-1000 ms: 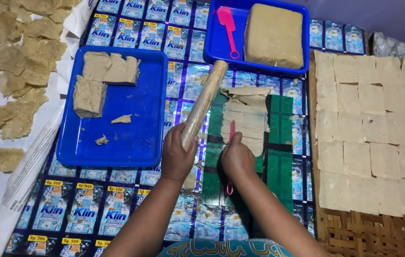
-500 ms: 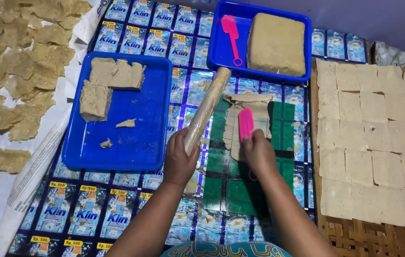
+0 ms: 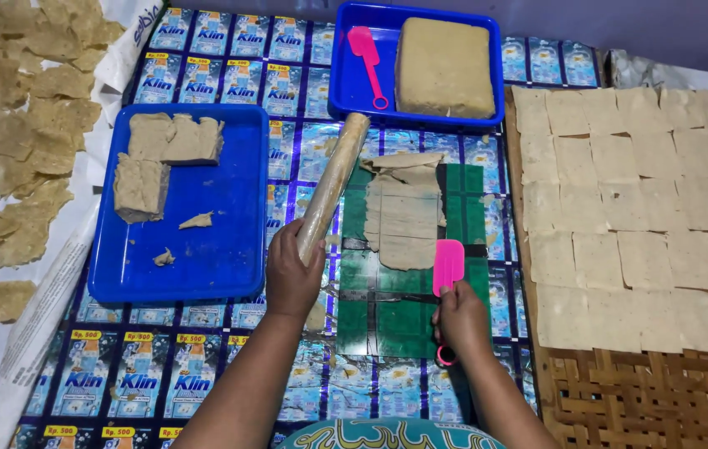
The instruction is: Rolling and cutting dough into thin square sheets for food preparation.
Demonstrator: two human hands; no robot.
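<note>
- Head view: the left hand is closed around the near end of a wooden rolling pin. The pin lies slanted, and its far end points toward the small blue tray at the top.
- The right hand grips the handle of a pink scraper. The blade of the scraper lies on the green mat, just below the flat dough sheet.
- The dough sheet lies on the far part of the green mat, between the rolling pin and the right edge of the mat. Cut lines show on it.
- The small blue tray holds a big dough block and a second pink scraper.
- A large blue tray is to the left of the pin, with dough chunks and some crumbs.
- Cut dough squares lie in rows on a woven mat to the right.
- Irregular dough pieces lie on white sheeting at the far left.
</note>
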